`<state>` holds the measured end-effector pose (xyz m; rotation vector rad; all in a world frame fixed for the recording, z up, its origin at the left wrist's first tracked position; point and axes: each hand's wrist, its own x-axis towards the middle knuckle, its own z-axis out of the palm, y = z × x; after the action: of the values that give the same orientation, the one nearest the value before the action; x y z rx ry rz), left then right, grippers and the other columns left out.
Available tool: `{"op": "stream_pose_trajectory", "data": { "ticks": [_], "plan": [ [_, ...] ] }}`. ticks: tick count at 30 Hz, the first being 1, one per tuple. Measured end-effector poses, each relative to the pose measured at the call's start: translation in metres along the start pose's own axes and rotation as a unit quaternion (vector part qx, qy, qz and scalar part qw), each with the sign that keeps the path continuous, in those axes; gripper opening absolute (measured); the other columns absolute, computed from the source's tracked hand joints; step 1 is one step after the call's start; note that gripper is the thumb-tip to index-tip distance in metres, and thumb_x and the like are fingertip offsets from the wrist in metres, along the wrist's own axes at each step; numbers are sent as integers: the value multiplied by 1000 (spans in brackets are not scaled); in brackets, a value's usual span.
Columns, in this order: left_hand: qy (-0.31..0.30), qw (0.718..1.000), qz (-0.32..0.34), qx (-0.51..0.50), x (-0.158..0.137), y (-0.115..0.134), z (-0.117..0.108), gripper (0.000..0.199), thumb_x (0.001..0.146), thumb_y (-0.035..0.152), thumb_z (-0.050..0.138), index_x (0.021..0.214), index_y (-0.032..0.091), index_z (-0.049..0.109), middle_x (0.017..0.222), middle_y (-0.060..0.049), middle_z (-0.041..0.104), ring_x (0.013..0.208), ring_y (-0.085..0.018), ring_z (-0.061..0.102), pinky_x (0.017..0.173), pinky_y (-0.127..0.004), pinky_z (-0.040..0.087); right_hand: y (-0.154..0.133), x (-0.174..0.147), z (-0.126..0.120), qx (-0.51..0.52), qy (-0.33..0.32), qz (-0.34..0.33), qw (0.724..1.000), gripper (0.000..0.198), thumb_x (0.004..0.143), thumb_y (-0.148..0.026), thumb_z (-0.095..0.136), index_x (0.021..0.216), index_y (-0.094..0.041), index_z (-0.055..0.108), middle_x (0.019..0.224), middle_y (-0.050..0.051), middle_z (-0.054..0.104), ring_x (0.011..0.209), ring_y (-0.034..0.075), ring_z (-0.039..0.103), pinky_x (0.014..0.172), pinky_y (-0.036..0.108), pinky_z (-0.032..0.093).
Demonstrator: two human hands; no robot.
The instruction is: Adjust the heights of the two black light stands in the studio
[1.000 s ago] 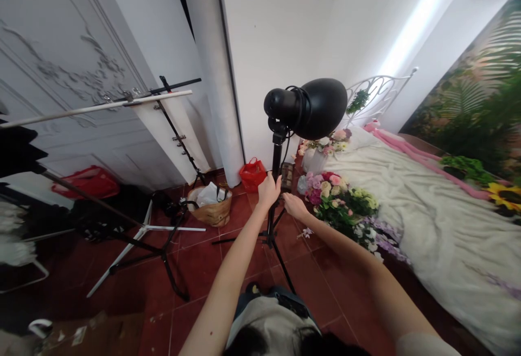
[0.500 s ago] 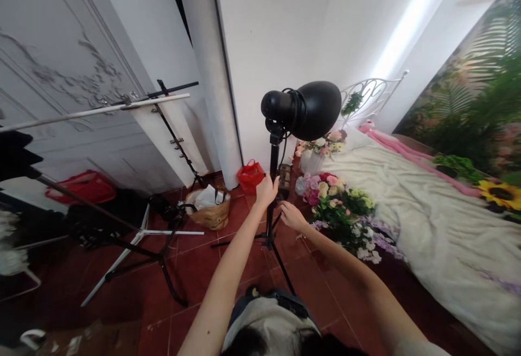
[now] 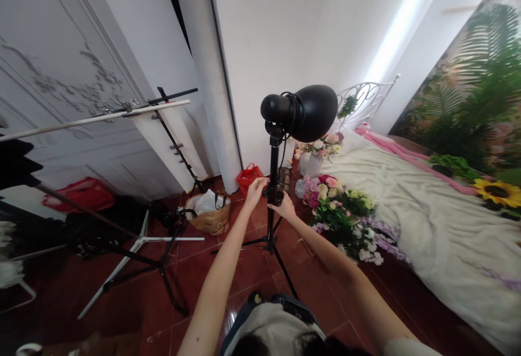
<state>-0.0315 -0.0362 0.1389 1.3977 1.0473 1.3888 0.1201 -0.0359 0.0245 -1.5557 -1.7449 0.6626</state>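
In front of me stands a black light stand [image 3: 274,163] with a black lamp [image 3: 313,113] on top, its shade turned to the right and a cable coiled about its neck. My left hand [image 3: 255,192] is closed in a pinch at a small knob on the left side of the stand's collar; the fingers partly cover the knob. Slightly lower and on the right, my right hand [image 3: 286,207] wraps round the pole just below the collar, thumb across its front. The stand's legs are spread on the red tiled floor [image 3: 244,264].
Artificial flowers [image 3: 329,193] lie right of the stand, beside a bed with a cream blanket [image 3: 415,209]. To the left are a wicker basket [image 3: 211,221], a red bag [image 3: 249,178], and other stands with a white crossbar [image 3: 81,121]. A white wall [image 3: 277,46] rises behind.
My left hand has left the pole for the knob on the collar's left side. My right hand has moved from the collar's right side to grip the pole.
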Motion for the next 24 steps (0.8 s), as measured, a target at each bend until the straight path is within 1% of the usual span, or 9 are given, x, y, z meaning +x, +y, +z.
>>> {"op": "stream_pose_trajectory", "data": {
  "ticks": [3, 5, 8, 10, 12, 15, 17, 20, 24],
  "plan": [
    [41, 999, -33, -8, -15, -22, -11, 31, 81, 43, 51, 93, 16, 61, 98, -9, 66, 89, -17, 62, 81, -32, 49, -15, 15, 3, -38, -11, -25, 999, 47, 68, -50, 65, 101, -17, 60, 104, 14, 65, 102, 27, 59, 84, 33, 46],
    [55, 998, -40, 0, -29, -39, -16, 28, 80, 40, 53, 91, 16, 61, 96, -8, 66, 83, -16, 62, 78, -31, 50, -22, 23, 4, -57, -30, -18, 998, 37, 72, -50, 61, 88, -16, 65, 92, 13, 69, 91, 26, 64, 77, 31, 48],
    [63, 997, -52, 5, -47, -62, -21, 21, 80, 34, 52, 89, 16, 59, 91, -8, 66, 78, -14, 62, 78, -33, 50, -28, 29, 7, -62, -20, 2, 998, 32, 70, -47, 62, 74, -16, 67, 79, 13, 70, 79, 26, 67, 67, 28, 48],
    [71, 996, -52, 26, -56, -75, -22, 15, 80, 27, 52, 87, 16, 58, 89, -7, 65, 81, -14, 62, 82, -34, 49, -31, 29, 8, -18, 0, 1, 1000, 26, 66, -40, 65, 70, -15, 67, 76, 13, 71, 76, 26, 67, 64, 27, 49],
    [79, 995, -44, 52, -61, -86, -20, 10, 78, 20, 53, 86, 16, 57, 89, -7, 65, 85, -14, 61, 88, -36, 46, -39, 29, 8, 57, 16, -6, 998, 18, 64, -33, 65, 65, -14, 66, 73, 12, 71, 73, 24, 68, 63, 27, 50],
    [61, 996, -33, 50, -61, -94, -13, 14, 76, 16, 55, 90, 15, 55, 94, -8, 63, 89, -14, 60, 92, -37, 44, -59, 32, 4, 169, 47, -5, 984, 14, 61, -27, 64, 60, -14, 62, 64, 11, 69, 65, 23, 67, 59, 28, 51],
    [39, 998, -26, 38, -57, -95, -5, 21, 75, 18, 57, 95, 15, 54, 100, -9, 61, 94, -15, 59, 94, -37, 44, -79, 38, -6, 219, 69, -6, 973, 16, 62, -29, 64, 58, -14, 59, 57, 9, 67, 56, 20, 64, 53, 27, 50],
    [27, 999, -14, 39, -45, -91, 9, 33, 72, 21, 63, 103, 16, 52, 108, -10, 60, 102, -16, 57, 96, -38, 42, -117, 56, -34, 265, 86, -30, 960, 25, 63, -36, 66, 55, -16, 55, 47, 4, 60, 45, 15, 56, 46, 24, 46],
    [21, 998, -18, 57, -24, -85, 24, 34, 70, 30, 67, 100, 18, 54, 100, -7, 63, 90, -16, 60, 88, -37, 46, -174, 86, -85, 289, 102, -84, 948, 34, 61, -42, 69, 52, -16, 50, 42, -2, 52, 38, 9, 47, 40, 20, 39]
  ]
}}
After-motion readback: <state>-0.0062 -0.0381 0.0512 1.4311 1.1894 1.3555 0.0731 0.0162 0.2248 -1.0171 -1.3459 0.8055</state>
